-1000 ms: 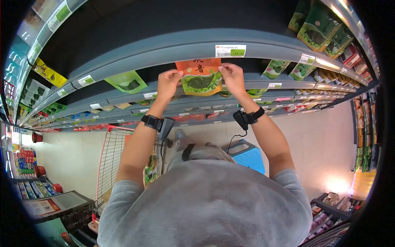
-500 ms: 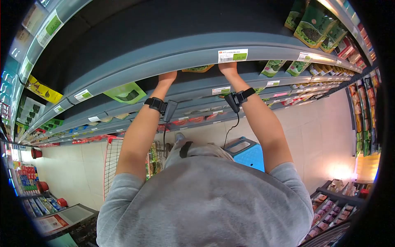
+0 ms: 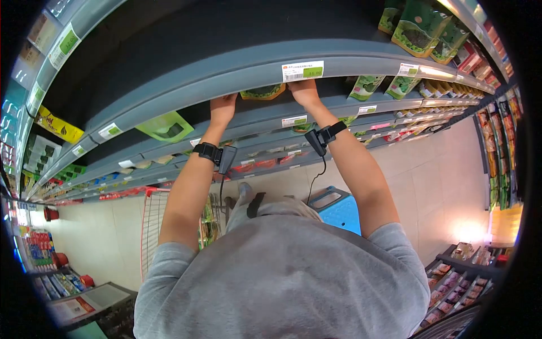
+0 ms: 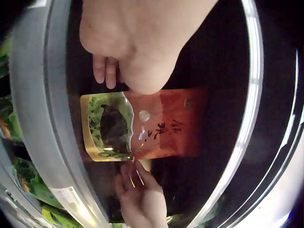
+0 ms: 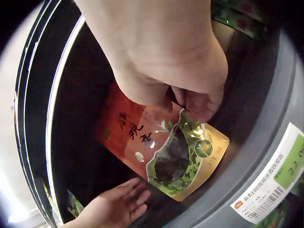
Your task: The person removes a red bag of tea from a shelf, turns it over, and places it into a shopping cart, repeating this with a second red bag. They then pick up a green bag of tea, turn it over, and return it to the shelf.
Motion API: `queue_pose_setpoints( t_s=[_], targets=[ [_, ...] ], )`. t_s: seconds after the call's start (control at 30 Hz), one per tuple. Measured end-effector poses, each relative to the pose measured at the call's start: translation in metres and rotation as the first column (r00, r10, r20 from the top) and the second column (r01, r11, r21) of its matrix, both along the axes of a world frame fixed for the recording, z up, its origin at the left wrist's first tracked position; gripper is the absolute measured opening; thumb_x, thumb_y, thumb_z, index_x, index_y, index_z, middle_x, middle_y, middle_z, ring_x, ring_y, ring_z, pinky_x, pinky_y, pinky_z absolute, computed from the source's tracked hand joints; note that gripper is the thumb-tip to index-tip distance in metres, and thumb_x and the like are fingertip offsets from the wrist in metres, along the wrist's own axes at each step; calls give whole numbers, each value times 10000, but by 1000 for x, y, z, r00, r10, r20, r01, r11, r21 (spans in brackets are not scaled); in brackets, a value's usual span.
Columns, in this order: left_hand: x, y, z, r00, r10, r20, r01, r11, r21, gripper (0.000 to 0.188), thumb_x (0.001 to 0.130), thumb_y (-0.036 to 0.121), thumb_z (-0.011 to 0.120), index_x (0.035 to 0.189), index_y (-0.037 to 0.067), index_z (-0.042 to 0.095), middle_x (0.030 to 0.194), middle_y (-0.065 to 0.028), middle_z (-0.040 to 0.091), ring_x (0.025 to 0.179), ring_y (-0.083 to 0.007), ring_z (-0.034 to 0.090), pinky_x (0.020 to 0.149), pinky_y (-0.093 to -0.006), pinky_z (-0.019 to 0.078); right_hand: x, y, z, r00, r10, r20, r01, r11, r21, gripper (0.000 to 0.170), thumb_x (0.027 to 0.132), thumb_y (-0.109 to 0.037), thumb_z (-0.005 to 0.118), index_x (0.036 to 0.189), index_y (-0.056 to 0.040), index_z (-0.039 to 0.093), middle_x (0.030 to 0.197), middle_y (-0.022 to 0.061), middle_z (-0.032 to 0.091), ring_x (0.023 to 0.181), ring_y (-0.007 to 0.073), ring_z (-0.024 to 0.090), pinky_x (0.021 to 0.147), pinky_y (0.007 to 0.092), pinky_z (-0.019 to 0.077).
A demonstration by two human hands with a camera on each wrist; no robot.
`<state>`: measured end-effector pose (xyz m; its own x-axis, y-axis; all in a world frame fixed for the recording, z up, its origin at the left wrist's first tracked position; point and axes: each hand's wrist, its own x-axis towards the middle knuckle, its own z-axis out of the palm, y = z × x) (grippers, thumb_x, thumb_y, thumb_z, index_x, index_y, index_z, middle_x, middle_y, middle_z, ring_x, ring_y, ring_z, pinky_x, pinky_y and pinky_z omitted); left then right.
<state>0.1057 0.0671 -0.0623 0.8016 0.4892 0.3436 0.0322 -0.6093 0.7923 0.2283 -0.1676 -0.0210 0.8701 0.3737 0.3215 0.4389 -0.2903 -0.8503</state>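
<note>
An orange and green tea pouch (image 3: 263, 92) lies face up on a dark shelf, under the shelf edge above, which hides most of it in the head view. The left wrist view shows the pouch (image 4: 147, 126) whole between both hands. At one side edge, the right hand (image 5: 190, 80) pinches the pouch (image 5: 161, 147) with its fingertips. Across from it, the left hand (image 5: 116, 204) has its fingers loosely extended, just beside the other side edge. In the head view the left hand (image 3: 224, 107) and right hand (image 3: 304, 92) both reach in under the upper shelf.
A price tag (image 3: 303, 71) sits on the upper shelf edge. To the left lies a light green pouch (image 3: 165, 127); more green pouches (image 3: 419, 31) stand at upper right. Below are a shopping cart (image 3: 152, 217) and a blue step stool (image 3: 337, 212).
Both hands have carried the tea pouch from in front of the shelf to inside it, under the upper edge. The left hand has let go of its side.
</note>
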Motion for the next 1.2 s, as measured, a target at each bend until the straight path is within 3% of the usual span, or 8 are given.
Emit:
queue_pose_setpoints(
  t_s=[0.13, 0.17, 0.23, 0.37, 0.53, 0.87, 1.03, 1.2],
  targets=[
    [-66, -42, 39, 999, -46, -27, 33, 932, -362, 180, 893, 137, 580, 1013, 5, 603, 937, -55, 648, 825, -125, 610, 706, -271, 490, -17, -3, -9, 997, 52, -49, -26, 903, 428, 181, 836, -20, 590, 1010, 25, 606, 953, 124, 667, 910, 207, 637, 796, 310, 474],
    [-88, -48, 26, 985, -137, 109, 170, 897, -408, 108, 895, 90, 568, 957, 12, 611, 914, -52, 641, 818, -127, 607, 696, -272, 486, -29, -10, -4, 989, 76, -126, -16, 906, 424, 170, 835, -25, 595, 996, 25, 613, 911, 106, 666, 856, 172, 632, 758, 288, 477],
    [-141, -65, 11, 969, -242, -38, 194, 852, -486, 76, 898, 73, 564, 936, 28, 611, 902, -46, 639, 820, -121, 605, 691, -263, 484, -63, -15, -2, 949, 159, -273, -12, 882, 472, 129, 843, -35, 594, 952, 23, 633, 828, 49, 654, 730, 87, 598, 657, 223, 470],
    [-252, -105, -40, 936, -246, -253, 16, 745, -667, 68, 892, 72, 580, 935, 30, 612, 867, -31, 639, 791, -101, 602, 701, -246, 483, -144, -2, -6, 754, 528, -391, -293, 803, 519, 118, 858, -55, 586, 930, 19, 643, 800, 21, 645, 712, 73, 582, 632, 211, 460],
    [-357, -123, -66, 895, -85, -437, -216, 776, -593, 94, 835, 45, 577, 905, -3, 618, 805, -40, 640, 743, -108, 603, 696, -254, 490, -223, 34, -48, 486, 715, -503, -581, 694, 425, 148, 866, -97, 589, 950, 8, 650, 772, 20, 640, 696, 67, 578, 623, 228, 459],
    [-496, -115, -90, 839, 218, -499, -533, 517, -670, 108, 810, 22, 553, 898, 13, 615, 841, -55, 645, 738, -126, 607, 660, -261, 481, -364, 101, -82, 99, 764, -638, -844, 404, 353, 163, 849, -91, 602, 953, 25, 648, 769, 26, 635, 678, 74, 567, 607, 245, 454],
    [-599, -90, -145, 824, 390, -412, -542, 328, -773, 112, 833, 67, 561, 905, 15, 629, 816, -53, 649, 687, -118, 585, 606, -254, 466, -437, 132, -88, 13, 725, -688, -891, 321, 321, 158, 847, -70, 596, 956, 37, 638, 777, 31, 636, 688, 74, 571, 606, 238, 456],
    [-704, -65, -217, 583, 484, -652, -805, 235, -545, 162, 851, 133, 577, 867, -12, 648, 763, -69, 652, 663, -131, 594, 592, -275, 466, -501, 161, -103, -22, 611, -791, -919, 300, 257, 170, 852, -68, 583, 975, 39, 631, 798, 50, 645, 698, 98, 593, 637, 248, 484]
  ],
)
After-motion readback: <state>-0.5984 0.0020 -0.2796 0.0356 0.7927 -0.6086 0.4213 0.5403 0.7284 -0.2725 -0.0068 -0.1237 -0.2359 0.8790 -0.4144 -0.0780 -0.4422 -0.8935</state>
